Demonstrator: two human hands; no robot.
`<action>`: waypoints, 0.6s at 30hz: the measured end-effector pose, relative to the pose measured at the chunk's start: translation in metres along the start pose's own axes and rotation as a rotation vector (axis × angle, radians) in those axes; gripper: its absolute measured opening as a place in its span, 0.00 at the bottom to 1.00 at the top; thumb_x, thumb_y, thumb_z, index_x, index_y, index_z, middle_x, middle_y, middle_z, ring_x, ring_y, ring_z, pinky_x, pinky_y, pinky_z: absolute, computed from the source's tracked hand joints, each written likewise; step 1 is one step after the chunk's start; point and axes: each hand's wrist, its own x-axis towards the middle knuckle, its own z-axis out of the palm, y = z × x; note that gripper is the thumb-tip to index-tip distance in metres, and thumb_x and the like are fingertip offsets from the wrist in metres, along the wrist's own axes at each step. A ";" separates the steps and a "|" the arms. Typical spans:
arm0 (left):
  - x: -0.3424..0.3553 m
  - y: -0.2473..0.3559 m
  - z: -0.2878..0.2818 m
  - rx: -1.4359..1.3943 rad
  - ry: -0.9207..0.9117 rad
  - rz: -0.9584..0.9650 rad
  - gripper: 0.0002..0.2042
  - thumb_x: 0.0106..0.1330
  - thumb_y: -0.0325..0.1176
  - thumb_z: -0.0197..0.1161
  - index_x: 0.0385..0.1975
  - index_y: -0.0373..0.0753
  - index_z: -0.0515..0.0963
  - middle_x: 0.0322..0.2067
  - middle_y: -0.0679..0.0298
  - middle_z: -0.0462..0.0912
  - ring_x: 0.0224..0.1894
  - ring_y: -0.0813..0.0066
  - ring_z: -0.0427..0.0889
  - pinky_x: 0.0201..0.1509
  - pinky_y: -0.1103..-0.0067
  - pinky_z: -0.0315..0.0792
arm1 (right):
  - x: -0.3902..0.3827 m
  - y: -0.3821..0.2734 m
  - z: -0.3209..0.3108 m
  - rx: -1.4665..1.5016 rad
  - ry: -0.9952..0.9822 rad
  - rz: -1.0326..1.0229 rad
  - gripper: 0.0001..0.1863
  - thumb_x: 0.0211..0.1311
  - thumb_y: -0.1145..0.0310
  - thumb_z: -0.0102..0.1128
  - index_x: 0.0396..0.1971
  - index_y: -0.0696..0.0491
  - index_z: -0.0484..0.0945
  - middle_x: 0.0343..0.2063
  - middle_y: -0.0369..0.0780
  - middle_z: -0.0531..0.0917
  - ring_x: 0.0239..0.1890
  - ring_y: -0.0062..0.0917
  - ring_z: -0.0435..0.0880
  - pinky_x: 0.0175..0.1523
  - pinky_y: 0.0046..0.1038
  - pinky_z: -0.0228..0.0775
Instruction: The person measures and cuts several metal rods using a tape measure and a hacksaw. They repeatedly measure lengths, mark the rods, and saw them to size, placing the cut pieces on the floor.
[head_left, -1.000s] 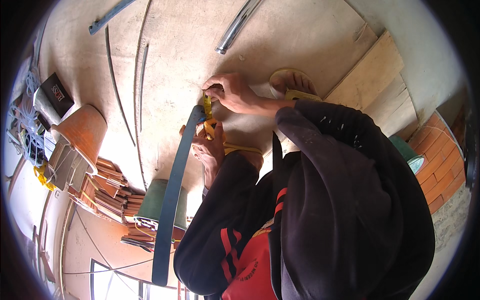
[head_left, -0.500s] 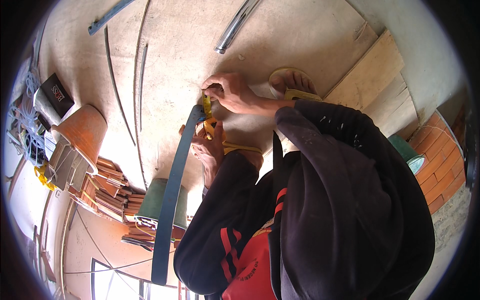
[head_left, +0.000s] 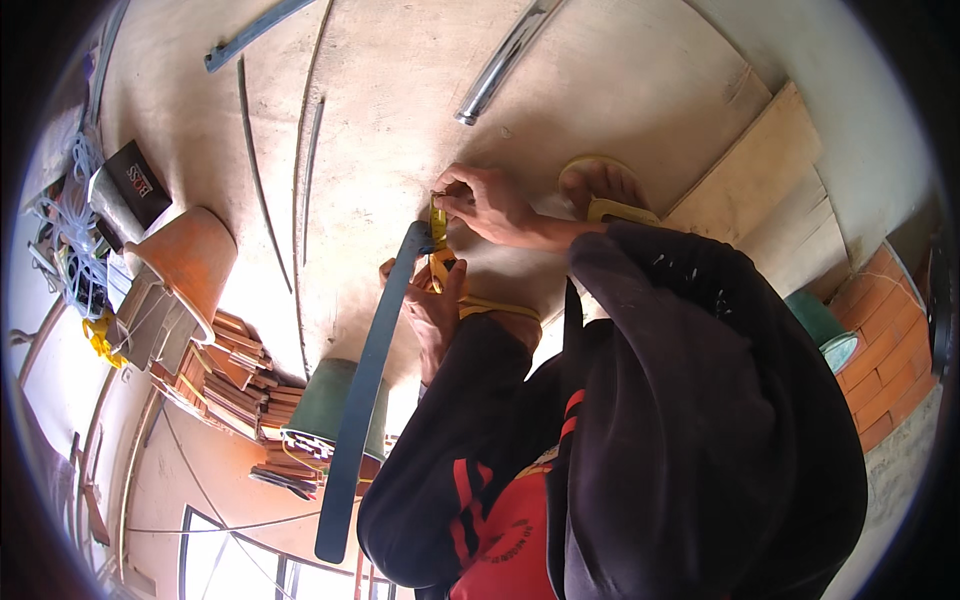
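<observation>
A long dark blue-grey flat bar (head_left: pixel 368 390) runs from my hands toward the lower edge. My left hand (head_left: pixel 428 315) is closed around a yellow tape measure (head_left: pixel 443 272), just right of the bar and partly behind it; whether it grips the bar too I cannot tell. A short length of yellow blade (head_left: pixel 437 223) stands out of the tape's case beside the bar's upper end. My right hand (head_left: pixel 492 208) pinches the end of this blade between thumb and fingers, above the bar's end. My sandalled foot (head_left: pixel 600 185) is right of that hand.
Beige boards (head_left: pixel 750 160) lie underfoot, with a chrome tube (head_left: pixel 500 70), a blue bar (head_left: pixel 255 38) and thin strips (head_left: pixel 262 180). At left are an orange bucket (head_left: pixel 190 260), coiled cable (head_left: pixel 75 230) and stacked tiles (head_left: pixel 230 390). Green buckets (head_left: pixel 335 390) and orange tiles (head_left: pixel 870 340) also show.
The whole view has shifted slightly, so the hands, bar and floor items appear a little farther right and mostly lower at the top. Both hands keep their hold on the tape.
</observation>
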 end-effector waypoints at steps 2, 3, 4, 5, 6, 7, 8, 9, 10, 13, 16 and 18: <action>0.000 0.006 -0.001 -0.057 -0.014 -0.059 0.35 0.49 0.20 0.69 0.51 0.36 0.51 0.45 0.48 0.67 0.44 0.58 0.78 0.44 0.71 0.78 | 0.002 -0.002 0.000 -0.011 -0.042 0.070 0.06 0.60 0.76 0.59 0.36 0.61 0.74 0.29 0.40 0.79 0.32 0.18 0.79 0.32 0.22 0.76; 0.000 0.004 -0.003 -0.059 -0.012 -0.069 0.34 0.49 0.20 0.69 0.51 0.36 0.51 0.44 0.47 0.67 0.44 0.58 0.78 0.43 0.71 0.78 | 0.002 -0.001 0.001 -0.006 -0.027 0.049 0.06 0.60 0.76 0.59 0.36 0.61 0.74 0.30 0.41 0.79 0.32 0.19 0.79 0.32 0.22 0.77; -0.001 -0.001 -0.004 -0.062 -0.009 -0.080 0.34 0.49 0.21 0.69 0.51 0.36 0.51 0.44 0.47 0.68 0.44 0.58 0.78 0.43 0.71 0.78 | 0.002 0.002 0.003 -0.001 -0.013 0.028 0.06 0.60 0.76 0.59 0.36 0.61 0.74 0.30 0.41 0.79 0.32 0.19 0.79 0.33 0.22 0.77; -0.001 -0.004 -0.006 -0.064 -0.006 -0.091 0.34 0.49 0.21 0.70 0.51 0.36 0.51 0.44 0.47 0.68 0.44 0.58 0.78 0.42 0.71 0.78 | 0.003 0.003 0.004 0.005 0.000 0.007 0.06 0.60 0.76 0.59 0.36 0.61 0.74 0.31 0.41 0.79 0.33 0.19 0.79 0.34 0.22 0.78; -0.001 -0.005 -0.007 -0.013 -0.010 -0.066 0.34 0.49 0.21 0.70 0.51 0.35 0.51 0.43 0.47 0.68 0.43 0.58 0.78 0.42 0.72 0.78 | 0.001 0.003 0.005 -0.012 0.019 -0.014 0.07 0.60 0.76 0.58 0.36 0.61 0.74 0.31 0.41 0.79 0.33 0.19 0.80 0.35 0.22 0.78; 0.000 -0.007 -0.008 0.039 -0.014 -0.041 0.34 0.49 0.21 0.70 0.51 0.35 0.51 0.43 0.47 0.68 0.43 0.58 0.79 0.42 0.72 0.78 | 0.000 0.004 0.005 -0.027 0.038 -0.035 0.07 0.60 0.76 0.58 0.37 0.61 0.74 0.32 0.41 0.79 0.33 0.19 0.80 0.36 0.22 0.79; 0.001 -0.008 -0.009 0.092 -0.017 -0.018 0.34 0.49 0.22 0.70 0.51 0.34 0.51 0.43 0.47 0.69 0.42 0.58 0.79 0.42 0.72 0.78 | -0.001 0.004 0.006 -0.041 0.055 -0.056 0.07 0.60 0.76 0.58 0.37 0.61 0.75 0.33 0.41 0.79 0.33 0.19 0.80 0.36 0.22 0.79; 0.001 -0.008 -0.010 0.101 -0.009 -0.010 0.34 0.49 0.21 0.70 0.51 0.34 0.51 0.42 0.47 0.69 0.42 0.58 0.79 0.41 0.72 0.78 | 0.000 0.006 0.007 0.015 0.056 -0.041 0.08 0.61 0.74 0.58 0.38 0.61 0.75 0.31 0.42 0.80 0.32 0.21 0.81 0.35 0.23 0.78; 0.001 -0.009 -0.009 0.108 -0.007 -0.004 0.34 0.49 0.21 0.69 0.51 0.33 0.51 0.42 0.46 0.68 0.41 0.58 0.79 0.41 0.72 0.78 | -0.001 0.009 0.007 0.068 0.062 -0.020 0.09 0.61 0.72 0.58 0.39 0.60 0.75 0.30 0.43 0.80 0.31 0.22 0.82 0.33 0.23 0.76; 0.001 -0.009 -0.008 0.083 -0.001 -0.018 0.34 0.49 0.21 0.69 0.51 0.31 0.51 0.43 0.44 0.68 0.40 0.58 0.80 0.41 0.72 0.79 | -0.003 0.009 0.004 0.089 0.040 0.050 0.09 0.62 0.73 0.57 0.39 0.60 0.75 0.30 0.44 0.82 0.33 0.22 0.83 0.34 0.23 0.77; 0.001 -0.011 -0.010 0.060 0.008 0.006 0.35 0.50 0.22 0.69 0.52 0.30 0.50 0.44 0.43 0.67 0.41 0.57 0.80 0.40 0.72 0.79 | -0.003 0.007 0.008 0.133 0.037 0.034 0.09 0.62 0.74 0.57 0.40 0.61 0.75 0.32 0.43 0.81 0.34 0.22 0.83 0.36 0.24 0.78; 0.000 -0.011 -0.010 0.040 0.005 0.014 0.36 0.51 0.22 0.69 0.54 0.30 0.50 0.45 0.44 0.67 0.41 0.57 0.80 0.39 0.71 0.79 | -0.005 0.004 0.006 0.154 0.007 0.063 0.09 0.62 0.75 0.56 0.41 0.62 0.75 0.34 0.41 0.79 0.37 0.21 0.81 0.41 0.24 0.80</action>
